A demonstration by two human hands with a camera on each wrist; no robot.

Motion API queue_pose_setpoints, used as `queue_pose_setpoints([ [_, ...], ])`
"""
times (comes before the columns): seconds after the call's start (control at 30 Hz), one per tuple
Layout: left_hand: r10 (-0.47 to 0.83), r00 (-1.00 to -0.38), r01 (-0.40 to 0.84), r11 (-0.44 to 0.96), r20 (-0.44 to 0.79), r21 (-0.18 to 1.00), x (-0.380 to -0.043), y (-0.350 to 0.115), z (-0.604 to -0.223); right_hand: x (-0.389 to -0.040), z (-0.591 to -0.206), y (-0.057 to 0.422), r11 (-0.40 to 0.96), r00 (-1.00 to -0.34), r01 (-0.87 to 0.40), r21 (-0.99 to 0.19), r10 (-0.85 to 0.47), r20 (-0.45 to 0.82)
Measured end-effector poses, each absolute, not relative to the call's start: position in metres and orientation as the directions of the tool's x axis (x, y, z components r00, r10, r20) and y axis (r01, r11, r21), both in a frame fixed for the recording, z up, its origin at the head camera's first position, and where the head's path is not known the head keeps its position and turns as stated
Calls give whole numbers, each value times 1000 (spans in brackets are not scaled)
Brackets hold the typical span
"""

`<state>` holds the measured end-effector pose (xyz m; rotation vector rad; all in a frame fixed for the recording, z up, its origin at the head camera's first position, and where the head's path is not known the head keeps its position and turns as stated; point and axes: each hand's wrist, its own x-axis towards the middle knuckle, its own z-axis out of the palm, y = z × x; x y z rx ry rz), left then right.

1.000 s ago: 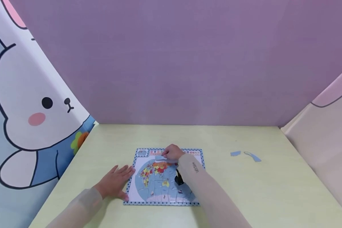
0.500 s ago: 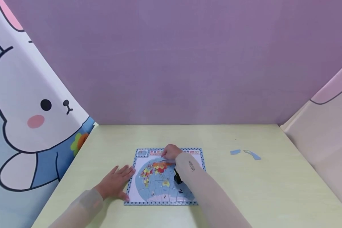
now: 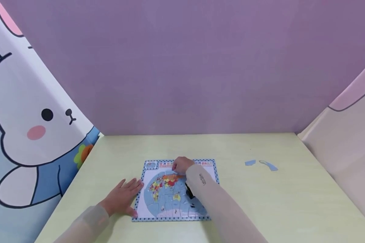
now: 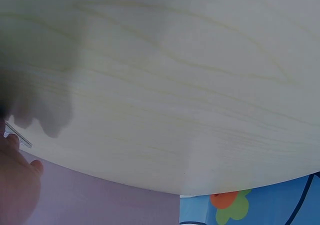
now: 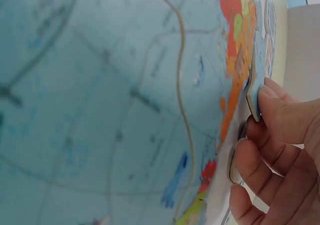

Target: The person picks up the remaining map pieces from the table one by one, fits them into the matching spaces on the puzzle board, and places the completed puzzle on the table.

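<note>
A world-map jigsaw board [image 3: 170, 219] with a dotted blue border lies on the table. My left hand [image 3: 120, 197] rests on its left edge, fingers spread. My right hand [image 3: 183, 165] is over the top of the map. In the right wrist view, the thumb and a finger of this hand [image 5: 287, 150] pinch a light blue puzzle piece [image 5: 256, 77]. That piece sits at the map's upper edge, its near end slightly raised. The right sleeve hides the right part of the map in the head view.
Two loose puzzle pieces lie on the table to the right: a small blue piece [image 3: 250, 162] and a longer curved piece [image 3: 269, 165]. A purple panel [image 3: 200, 67] rises behind the table [image 3: 292, 202]. Rabbit-printed cloth [image 3: 21, 101] hangs at the left.
The puzzle piece in my right hand has come down from above the map onto its top edge. My left hand keeps its place on the board.
</note>
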<state>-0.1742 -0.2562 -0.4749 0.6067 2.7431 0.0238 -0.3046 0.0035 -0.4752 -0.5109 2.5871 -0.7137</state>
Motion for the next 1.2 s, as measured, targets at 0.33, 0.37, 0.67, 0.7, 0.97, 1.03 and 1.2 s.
queue_pose_setpoints([
  [0.33,408,-859,391,913,-309,118,-173,-256,-481,-302,-476,6,794,-844,-266,-547,-466,-265],
  [0.37,406,-860,387,914,-310,124,-173,-256,-481,-302,-477,6,790,-845,-261,-554,-464,-264],
  [0.67,462,-838,452,886,-289,106,-177,-254,-482,-297,-472,12,795,-851,-287,-534,-468,-239],
  [0.7,460,-840,450,887,-287,105,-178,-254,-482,-296,-470,12,795,-851,-288,-533,-468,-238],
  [0.97,468,-840,449,884,-276,135,-179,-259,-483,-287,-465,5,819,-851,-332,-468,-474,-225],
  [1.03,466,-842,442,885,-274,148,-178,-261,-483,-285,-466,3,813,-855,-331,-480,-473,-211],
  [1.2,461,-849,435,887,-259,154,-177,-263,-482,-283,-468,1,817,-874,-328,-474,-453,-176],
])
